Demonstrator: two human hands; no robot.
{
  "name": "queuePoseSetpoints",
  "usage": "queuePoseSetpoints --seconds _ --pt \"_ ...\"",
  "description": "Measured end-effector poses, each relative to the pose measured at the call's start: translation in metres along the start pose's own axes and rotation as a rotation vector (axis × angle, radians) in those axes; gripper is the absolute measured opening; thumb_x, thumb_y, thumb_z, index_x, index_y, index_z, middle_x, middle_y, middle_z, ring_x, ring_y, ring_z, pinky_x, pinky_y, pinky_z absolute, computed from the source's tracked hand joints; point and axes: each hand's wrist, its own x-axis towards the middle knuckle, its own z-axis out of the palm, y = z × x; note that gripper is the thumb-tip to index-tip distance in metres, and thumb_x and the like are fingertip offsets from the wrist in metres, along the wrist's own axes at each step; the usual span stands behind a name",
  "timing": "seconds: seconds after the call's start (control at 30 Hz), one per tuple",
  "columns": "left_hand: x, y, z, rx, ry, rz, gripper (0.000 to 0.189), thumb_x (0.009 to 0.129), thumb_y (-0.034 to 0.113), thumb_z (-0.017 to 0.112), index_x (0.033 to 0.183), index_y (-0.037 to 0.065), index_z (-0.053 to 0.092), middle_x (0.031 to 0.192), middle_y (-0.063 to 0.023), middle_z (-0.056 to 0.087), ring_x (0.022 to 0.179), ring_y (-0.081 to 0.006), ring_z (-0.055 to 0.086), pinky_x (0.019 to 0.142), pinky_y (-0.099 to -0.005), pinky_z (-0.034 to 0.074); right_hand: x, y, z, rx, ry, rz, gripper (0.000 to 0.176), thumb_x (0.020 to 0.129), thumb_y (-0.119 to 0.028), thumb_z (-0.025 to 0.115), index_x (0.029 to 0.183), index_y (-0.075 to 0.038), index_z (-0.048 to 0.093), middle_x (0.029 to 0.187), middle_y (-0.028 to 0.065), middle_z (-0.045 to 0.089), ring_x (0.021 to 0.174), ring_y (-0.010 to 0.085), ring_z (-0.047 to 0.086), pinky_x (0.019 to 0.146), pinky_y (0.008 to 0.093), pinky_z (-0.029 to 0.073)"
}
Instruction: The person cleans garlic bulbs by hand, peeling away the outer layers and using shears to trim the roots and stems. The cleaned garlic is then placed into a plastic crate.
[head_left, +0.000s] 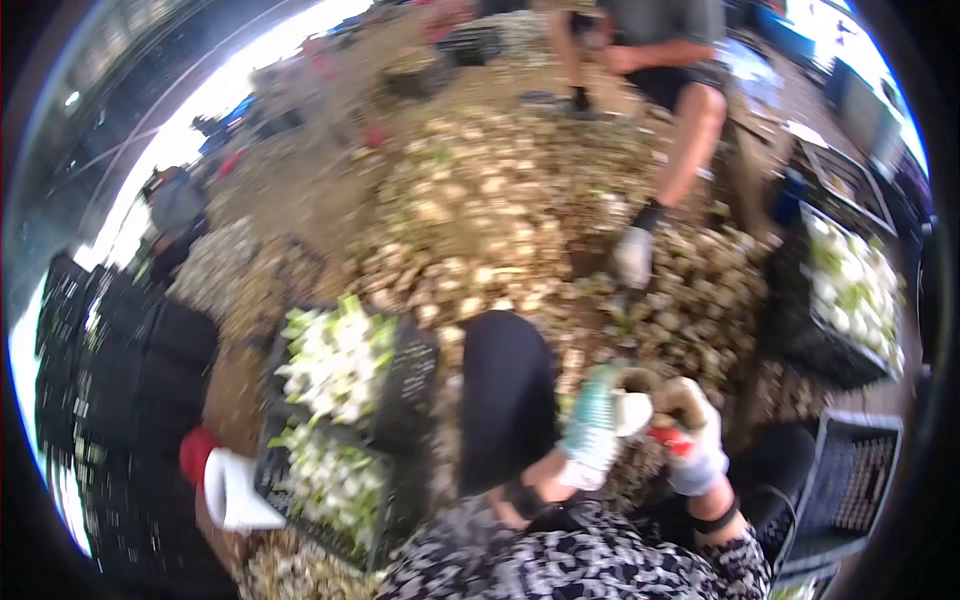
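Observation:
My left hand (590,425), in a white and green glove, is closed around a pale bulb (632,412) in front of my lap. Close beside it on the right, my right hand (698,440) wears a white glove and is closed on a small red-handled tool (672,440). Whether the tool has a blade is lost in the blur. Beyond both hands spreads a large heap of brownish, unpeeled bulbs (480,200). To my left stand black crates (405,380) filled with white peeled bulbs (345,365) that have green shoots.
A co-worker's gloved hand (633,258) reaches into the heap ahead. At right are a black crate of white bulbs (850,290) and a grey crate (845,490). Stacked black crates (130,380) and a white container (235,490) stand at left.

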Motion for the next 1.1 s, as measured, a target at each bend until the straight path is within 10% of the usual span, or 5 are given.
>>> queuePoseSetpoints --seconds 0.4,0.47,0.63,0.8,1.1 --pt "-0.094 0.209 -0.175 0.373 0.955 0.558 0.037 0.085 0.042 0.056 0.092 0.006 0.060 0.083 -0.0038 0.060 0.071 -0.0112 0.058 0.061 -0.0229 0.049 -0.008 0.055 -0.032 0.290 0.149 0.460 0.070 0.066 -0.051 0.073 0.107 0.000 0.050 0.087 0.0020 0.058 0.076 0.0128 0.058 0.065 0.0251 0.050" --pt "-0.123 0.244 -0.262 0.084 0.512 0.497 0.041 0.079 0.043 0.062 0.094 0.005 0.058 0.078 -0.0027 0.060 0.060 -0.0114 0.056 0.052 -0.0215 0.047 -0.009 0.065 -0.032 0.285 0.147 0.536 0.065 0.068 -0.048 0.072 0.107 0.000 0.050 0.086 0.0018 0.058 0.074 0.0127 0.058 0.064 0.0251 0.050" --pt "-0.196 0.257 -0.325 1.631 1.755 0.305 0.074 0.062 0.028 0.076 0.124 0.005 0.042 0.121 -0.0247 0.045 0.106 -0.0349 0.052 0.087 -0.0439 0.044 -0.002 0.065 -0.008 0.131 0.128 0.618 0.020 0.086 -0.016 0.055 0.097 0.000 0.056 0.076 0.0002 0.057 0.063 0.0104 0.056 0.057 0.0243 0.048" --pt "-0.229 0.212 -0.410 1.658 1.465 -0.121 0.057 0.065 0.019 0.073 0.116 0.006 0.053 0.086 -0.0188 0.062 0.087 -0.0364 0.060 0.078 -0.0353 0.048 0.000 0.070 0.001 -0.014 0.095 0.562 0.013 0.086 -0.007 0.052 0.094 0.001 0.058 0.072 -0.0007 0.057 0.060 0.0081 0.054 0.050 0.0217 0.044" --pt "-0.245 0.195 -0.368 0.175 0.968 0.697 0.026 0.079 0.005 0.065 0.103 0.000 0.056 0.077 -0.0066 0.056 0.060 -0.0161 0.049 0.053 -0.0287 0.039 -0.005 0.066 -0.009 -0.009 0.099 0.596 0.013 0.085 -0.006 0.054 0.094 0.001 0.059 0.075 -0.0006 0.057 0.064 0.0088 0.053 0.059 0.0228 0.046"
